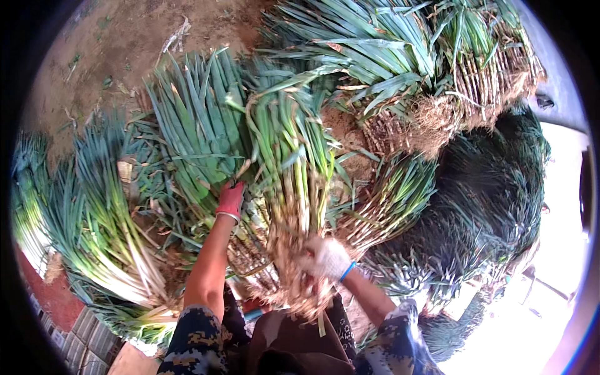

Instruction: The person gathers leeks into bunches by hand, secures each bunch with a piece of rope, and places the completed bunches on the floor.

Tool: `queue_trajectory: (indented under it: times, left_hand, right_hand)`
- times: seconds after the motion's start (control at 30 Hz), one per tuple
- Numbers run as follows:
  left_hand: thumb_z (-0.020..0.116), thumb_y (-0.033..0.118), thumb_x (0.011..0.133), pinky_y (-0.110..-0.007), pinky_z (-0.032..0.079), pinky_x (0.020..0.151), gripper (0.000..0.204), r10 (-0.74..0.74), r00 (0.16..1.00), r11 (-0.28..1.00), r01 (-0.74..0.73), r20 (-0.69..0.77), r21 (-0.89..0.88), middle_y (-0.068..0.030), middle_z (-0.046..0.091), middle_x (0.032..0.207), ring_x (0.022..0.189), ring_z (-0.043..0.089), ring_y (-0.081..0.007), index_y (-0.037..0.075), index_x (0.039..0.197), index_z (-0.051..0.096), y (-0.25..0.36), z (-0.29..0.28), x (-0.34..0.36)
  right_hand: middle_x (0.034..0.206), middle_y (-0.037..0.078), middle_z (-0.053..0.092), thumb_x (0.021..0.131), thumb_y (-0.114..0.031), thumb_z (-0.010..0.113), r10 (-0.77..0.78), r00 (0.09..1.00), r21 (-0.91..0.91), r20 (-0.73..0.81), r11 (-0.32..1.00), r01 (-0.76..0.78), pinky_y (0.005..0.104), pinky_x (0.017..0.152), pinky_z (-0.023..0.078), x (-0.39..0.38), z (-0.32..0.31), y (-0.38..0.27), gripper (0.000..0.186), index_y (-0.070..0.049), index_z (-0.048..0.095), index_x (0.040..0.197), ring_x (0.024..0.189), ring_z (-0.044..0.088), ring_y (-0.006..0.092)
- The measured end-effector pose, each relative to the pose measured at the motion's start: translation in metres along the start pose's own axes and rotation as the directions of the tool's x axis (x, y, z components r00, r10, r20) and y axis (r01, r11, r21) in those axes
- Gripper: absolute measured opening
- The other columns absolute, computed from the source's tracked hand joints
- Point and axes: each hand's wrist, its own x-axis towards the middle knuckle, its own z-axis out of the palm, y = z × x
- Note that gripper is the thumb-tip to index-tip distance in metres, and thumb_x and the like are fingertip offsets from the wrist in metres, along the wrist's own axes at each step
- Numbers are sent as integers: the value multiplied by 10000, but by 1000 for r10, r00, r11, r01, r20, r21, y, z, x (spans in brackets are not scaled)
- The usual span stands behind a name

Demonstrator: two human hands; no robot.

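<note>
A bundle of leeks (pixel 299 178) lies in front of me, leaves away from me and shaggy roots towards my lap. My right hand (pixel 328 257), in a white knitted glove with a blue cuff, is at the right side of its lower stalks near the roots; motion smears its fingers. At the bundle's left side is my left hand (pixel 230 201) in a red glove. Its fingers curl in among leaves and are partly hidden, so what they hold is unclear. Beneath that arm lies a broader leek bundle (pixel 197 128), its lower stalks tied with a band (pixel 257 270).
More leeks (pixel 115 219) with pale stalks lie at the left. Large leek bundles (pixel 369 47) with matted roots (pixel 431 125) are at the far right. A dark green heap (pixel 481 187) stands to my right. Bare soil (pixel 125 37) shows at the far left, grey blocks (pixel 84 331) at the near left.
</note>
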Motion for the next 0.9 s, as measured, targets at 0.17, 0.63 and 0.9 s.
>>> queue_trajectory:
  times: [0.17, 0.63, 0.9]
  left_hand:
    - [653, 268, 857, -238, 260, 308, 168, 31, 999, 999, -31, 25, -16, -4, 526, 515, 321, 396, -97, 119, 789, 616, 41, -55, -67]
    - [565, 229, 858, -320, 489, 629, 341, 171, 792, 448, -592, 586, 670, -115, 676, 839, 685, 624, -180, 88, 1163, 623, 77, 288, -37]
    - [448, 188, 848, -419, 456, 915, 452, -16, 564, -441, -745, 826, 501, -243, 595, 1167, 1094, 571, -379, 84, 1282, 518, 26, 359, 64]
  right_hand:
    - [908, 192, 639, 817, -497, 580, 113, 978, -91, 174, 991, -98, 449, 795, 508, -17, 118, -19, 467, -45, 664, 893, 909, 622, 346]
    - [988, 142, 559, 725, -378, 727, 139, 990, 300, 3, 944, -133, 446, 663, 525, -34, 193, 45, 349, -73, 620, 859, 809, 630, 304]
    - [880, 128, 586, 772, -338, 641, 141, 980, 476, -139, 878, -59, 423, 533, 519, -31, 225, 55, 246, -94, 628, 796, 704, 647, 276]
